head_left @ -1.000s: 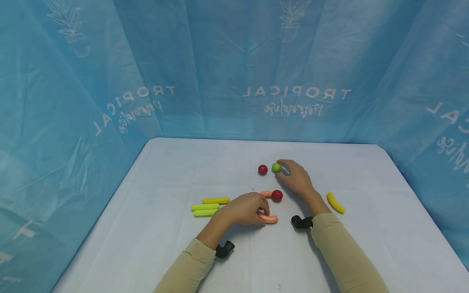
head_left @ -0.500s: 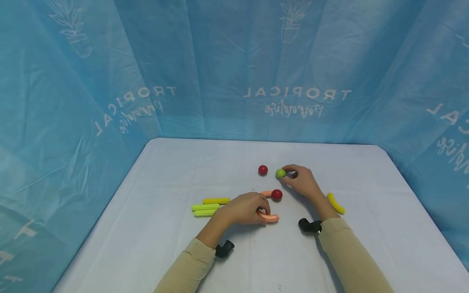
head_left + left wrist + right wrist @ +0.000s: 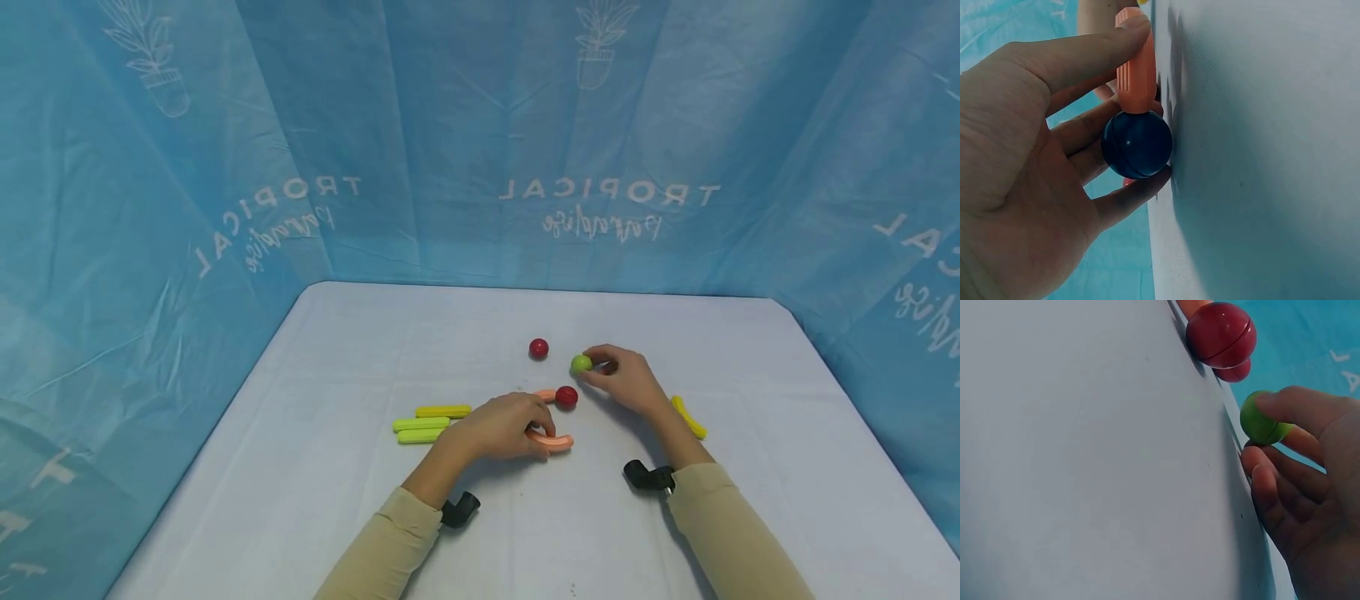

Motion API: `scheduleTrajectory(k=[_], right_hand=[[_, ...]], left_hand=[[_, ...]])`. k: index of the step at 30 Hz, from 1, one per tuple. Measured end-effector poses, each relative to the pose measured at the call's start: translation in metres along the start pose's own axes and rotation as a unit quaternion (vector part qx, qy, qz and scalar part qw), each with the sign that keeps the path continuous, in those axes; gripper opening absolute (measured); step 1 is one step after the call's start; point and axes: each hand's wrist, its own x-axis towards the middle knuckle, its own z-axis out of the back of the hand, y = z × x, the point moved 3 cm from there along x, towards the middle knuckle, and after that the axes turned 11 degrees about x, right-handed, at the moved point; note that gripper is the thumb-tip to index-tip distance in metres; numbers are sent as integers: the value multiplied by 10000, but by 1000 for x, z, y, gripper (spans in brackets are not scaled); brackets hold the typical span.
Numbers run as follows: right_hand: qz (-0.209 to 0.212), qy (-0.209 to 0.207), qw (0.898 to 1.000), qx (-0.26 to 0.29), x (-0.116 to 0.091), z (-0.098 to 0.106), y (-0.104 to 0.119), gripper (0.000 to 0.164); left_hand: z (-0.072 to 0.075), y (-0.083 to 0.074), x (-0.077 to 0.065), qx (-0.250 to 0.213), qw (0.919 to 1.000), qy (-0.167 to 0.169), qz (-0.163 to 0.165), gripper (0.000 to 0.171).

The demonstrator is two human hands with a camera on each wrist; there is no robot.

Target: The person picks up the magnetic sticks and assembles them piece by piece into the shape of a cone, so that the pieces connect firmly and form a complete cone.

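Note:
My left hand (image 3: 504, 427) pinches a curved orange stick (image 3: 553, 442) with ridged sides between thumb and fingers, low over the white table. At the stick's end in the left wrist view sits a dark blue ball (image 3: 1137, 145), fingers around it; the head view mostly hides it. Thumb and fingers of my right hand (image 3: 624, 381) hold a small green ball (image 3: 581, 365) farther back. Between the two hands, a red ball (image 3: 566, 397) is at the right end of a second orange stick (image 3: 545, 396), partly behind my left hand.
Another red ball (image 3: 538, 348) lies farther back. Left of my left hand are two light green sticks (image 3: 422, 425) and a yellow stick (image 3: 443, 411). A curved yellow stick (image 3: 688, 418) lies beside my right forearm. Blue printed curtains (image 3: 465, 150) surround the table (image 3: 360, 350).
My right hand has drawn the green ball nearer to me and to the right. The left hand stays almost still, the orange stick's free end rising slightly.

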Motion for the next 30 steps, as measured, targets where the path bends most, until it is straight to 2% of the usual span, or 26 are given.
scheduleTrajectory(k=[8,18,25,30], right_hand=[[-87,236,9996,-83,-11,5,1,43],[86,495,9986,-172,-24,7,9,40],[12,524,9986,-122,-32,9,12,35],[30,689,9976,-33,-40,9,14,33]], left_hand=[[0,0,0,-31,10000,-7,-28,24],[0,0,-1,-4,10000,-22,9,23],[1,1,-1,-23,10000,-87,-29,23],[0,2,0,-44,9999,-90,3,22]])
